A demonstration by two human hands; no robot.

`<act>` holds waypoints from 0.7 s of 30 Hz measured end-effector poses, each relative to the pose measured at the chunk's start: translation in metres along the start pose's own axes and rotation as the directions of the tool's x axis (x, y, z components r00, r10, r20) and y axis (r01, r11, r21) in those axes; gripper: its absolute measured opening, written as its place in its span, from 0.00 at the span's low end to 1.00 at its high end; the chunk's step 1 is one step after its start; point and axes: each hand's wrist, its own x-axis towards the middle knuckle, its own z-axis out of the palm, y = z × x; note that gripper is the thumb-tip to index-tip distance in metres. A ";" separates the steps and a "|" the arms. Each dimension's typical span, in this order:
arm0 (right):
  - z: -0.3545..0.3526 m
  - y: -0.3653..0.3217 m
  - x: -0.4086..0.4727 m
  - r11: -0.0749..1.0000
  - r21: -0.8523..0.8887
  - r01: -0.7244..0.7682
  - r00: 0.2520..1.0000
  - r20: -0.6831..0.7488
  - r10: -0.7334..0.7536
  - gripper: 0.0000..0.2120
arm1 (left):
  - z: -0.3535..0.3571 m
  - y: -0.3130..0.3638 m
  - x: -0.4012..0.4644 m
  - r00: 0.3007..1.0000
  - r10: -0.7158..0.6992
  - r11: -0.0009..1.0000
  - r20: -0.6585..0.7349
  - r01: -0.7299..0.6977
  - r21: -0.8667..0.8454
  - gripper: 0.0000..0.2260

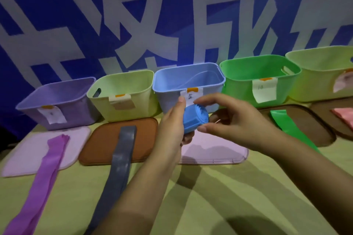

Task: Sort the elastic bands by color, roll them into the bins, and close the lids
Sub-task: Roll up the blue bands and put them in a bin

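Observation:
A rolled blue elastic band (pixel 195 118) is held between both hands just in front of the blue bin (pixel 188 84). My left hand (pixel 172 126) cups the roll from the left. My right hand (pixel 229 118) pinches it from the right with thumb and fingers. A purple band (pixel 44 175) lies stretched out across a pink lid (pixel 24 156) before the purple bin (pixel 57 101). A grey band (pixel 120 160) lies over a brown lid (pixel 103 145) before a pale yellow-green bin (pixel 122 91). A green band (pixel 286 126) lies on a dark brown lid (pixel 313 126) before the green bin (pixel 259 74).
A fifth, pale yellow bin (pixel 324 74) stands at the far right, with a pink band (pixel 343 116) on a lid in front of it. A pink lid (pixel 215 150) lies under my hands. All five bins stand open in a row against a blue-and-white banner.

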 end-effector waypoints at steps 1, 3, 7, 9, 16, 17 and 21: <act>-0.006 -0.004 0.008 1.000 -0.013 -0.020 1.000 0.005 0.020 0.21 | 0.002 0.009 0.004 0.998 -0.048 0.999 0.032 0.048 0.003 0.20; -0.017 -0.011 0.023 0.998 -0.036 -0.053 0.998 0.019 0.054 0.20 | 0.003 0.025 0.010 0.989 -0.132 0.991 0.068 0.131 0.029 0.23; -0.037 -0.013 0.056 0.986 -0.159 -0.058 0.997 0.036 0.064 0.18 | 0.001 0.047 0.032 0.973 -0.211 0.977 0.097 0.206 0.060 0.25; -0.047 -0.010 0.074 0.982 -0.176 -0.064 0.998 0.011 0.067 0.18 | -0.004 0.055 0.046 0.974 -0.214 0.974 0.067 0.208 0.088 0.24; -0.076 0.030 0.161 0.927 -0.331 -0.174 0.984 -0.024 0.176 0.18 | -0.019 0.070 0.099 0.982 -0.189 0.981 -0.004 0.189 0.047 0.21; -0.074 0.041 0.175 0.902 -0.385 -0.194 0.978 -0.004 0.209 0.19 | -0.019 0.069 0.108 0.983 -0.183 0.982 -0.009 0.184 0.044 0.20; -0.051 0.093 0.222 0.801 -0.569 -0.188 0.941 0.129 0.313 0.21 | -0.019 0.064 0.145 0.984 -0.177 0.981 -0.034 0.179 0.073 0.19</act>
